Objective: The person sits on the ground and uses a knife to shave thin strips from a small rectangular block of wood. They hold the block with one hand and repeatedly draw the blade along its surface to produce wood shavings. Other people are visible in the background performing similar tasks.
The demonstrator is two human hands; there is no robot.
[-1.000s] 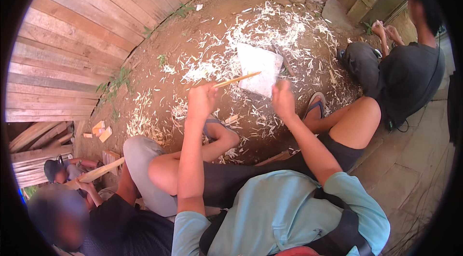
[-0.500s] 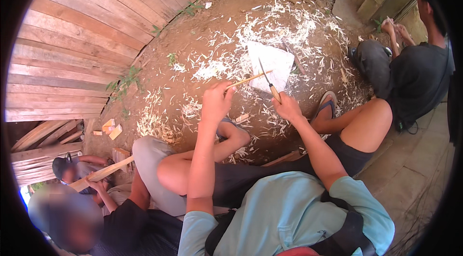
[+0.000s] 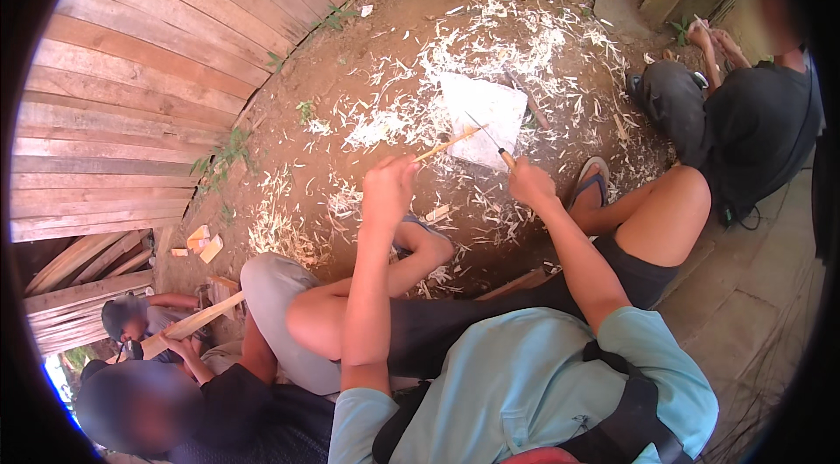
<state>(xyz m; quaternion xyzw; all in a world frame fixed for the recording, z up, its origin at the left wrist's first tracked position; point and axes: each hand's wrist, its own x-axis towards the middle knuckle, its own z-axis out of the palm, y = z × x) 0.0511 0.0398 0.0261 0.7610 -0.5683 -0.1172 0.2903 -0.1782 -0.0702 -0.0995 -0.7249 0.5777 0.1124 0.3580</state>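
My left hand (image 3: 388,190) is closed round the near end of a thin wooden stick (image 3: 446,145), which points away to the right. In my right hand (image 3: 530,181) is the light wooden handle of a knife (image 3: 492,137). Its narrow blade points up and to the left and crosses the stick near the stick's far end. Whether the edge touches the wood I cannot tell. Beneath them on the ground lies a pale flat sheet (image 3: 484,105), with curled wood shavings (image 3: 389,127) scattered around it.
A plank wall (image 3: 140,88) curves along the left. At the right a person in dark clothes (image 3: 754,118) sits working with both hands. Two people sit at the lower left, beside a long board (image 3: 203,317). Small wood blocks (image 3: 206,243) lie near the wall, and a dark stick (image 3: 531,105) beside the sheet.
The knife has turned so its blade slants further left. My right hand has moved slightly right and up, while my left hand has lowered a little. The view has shifted slightly.
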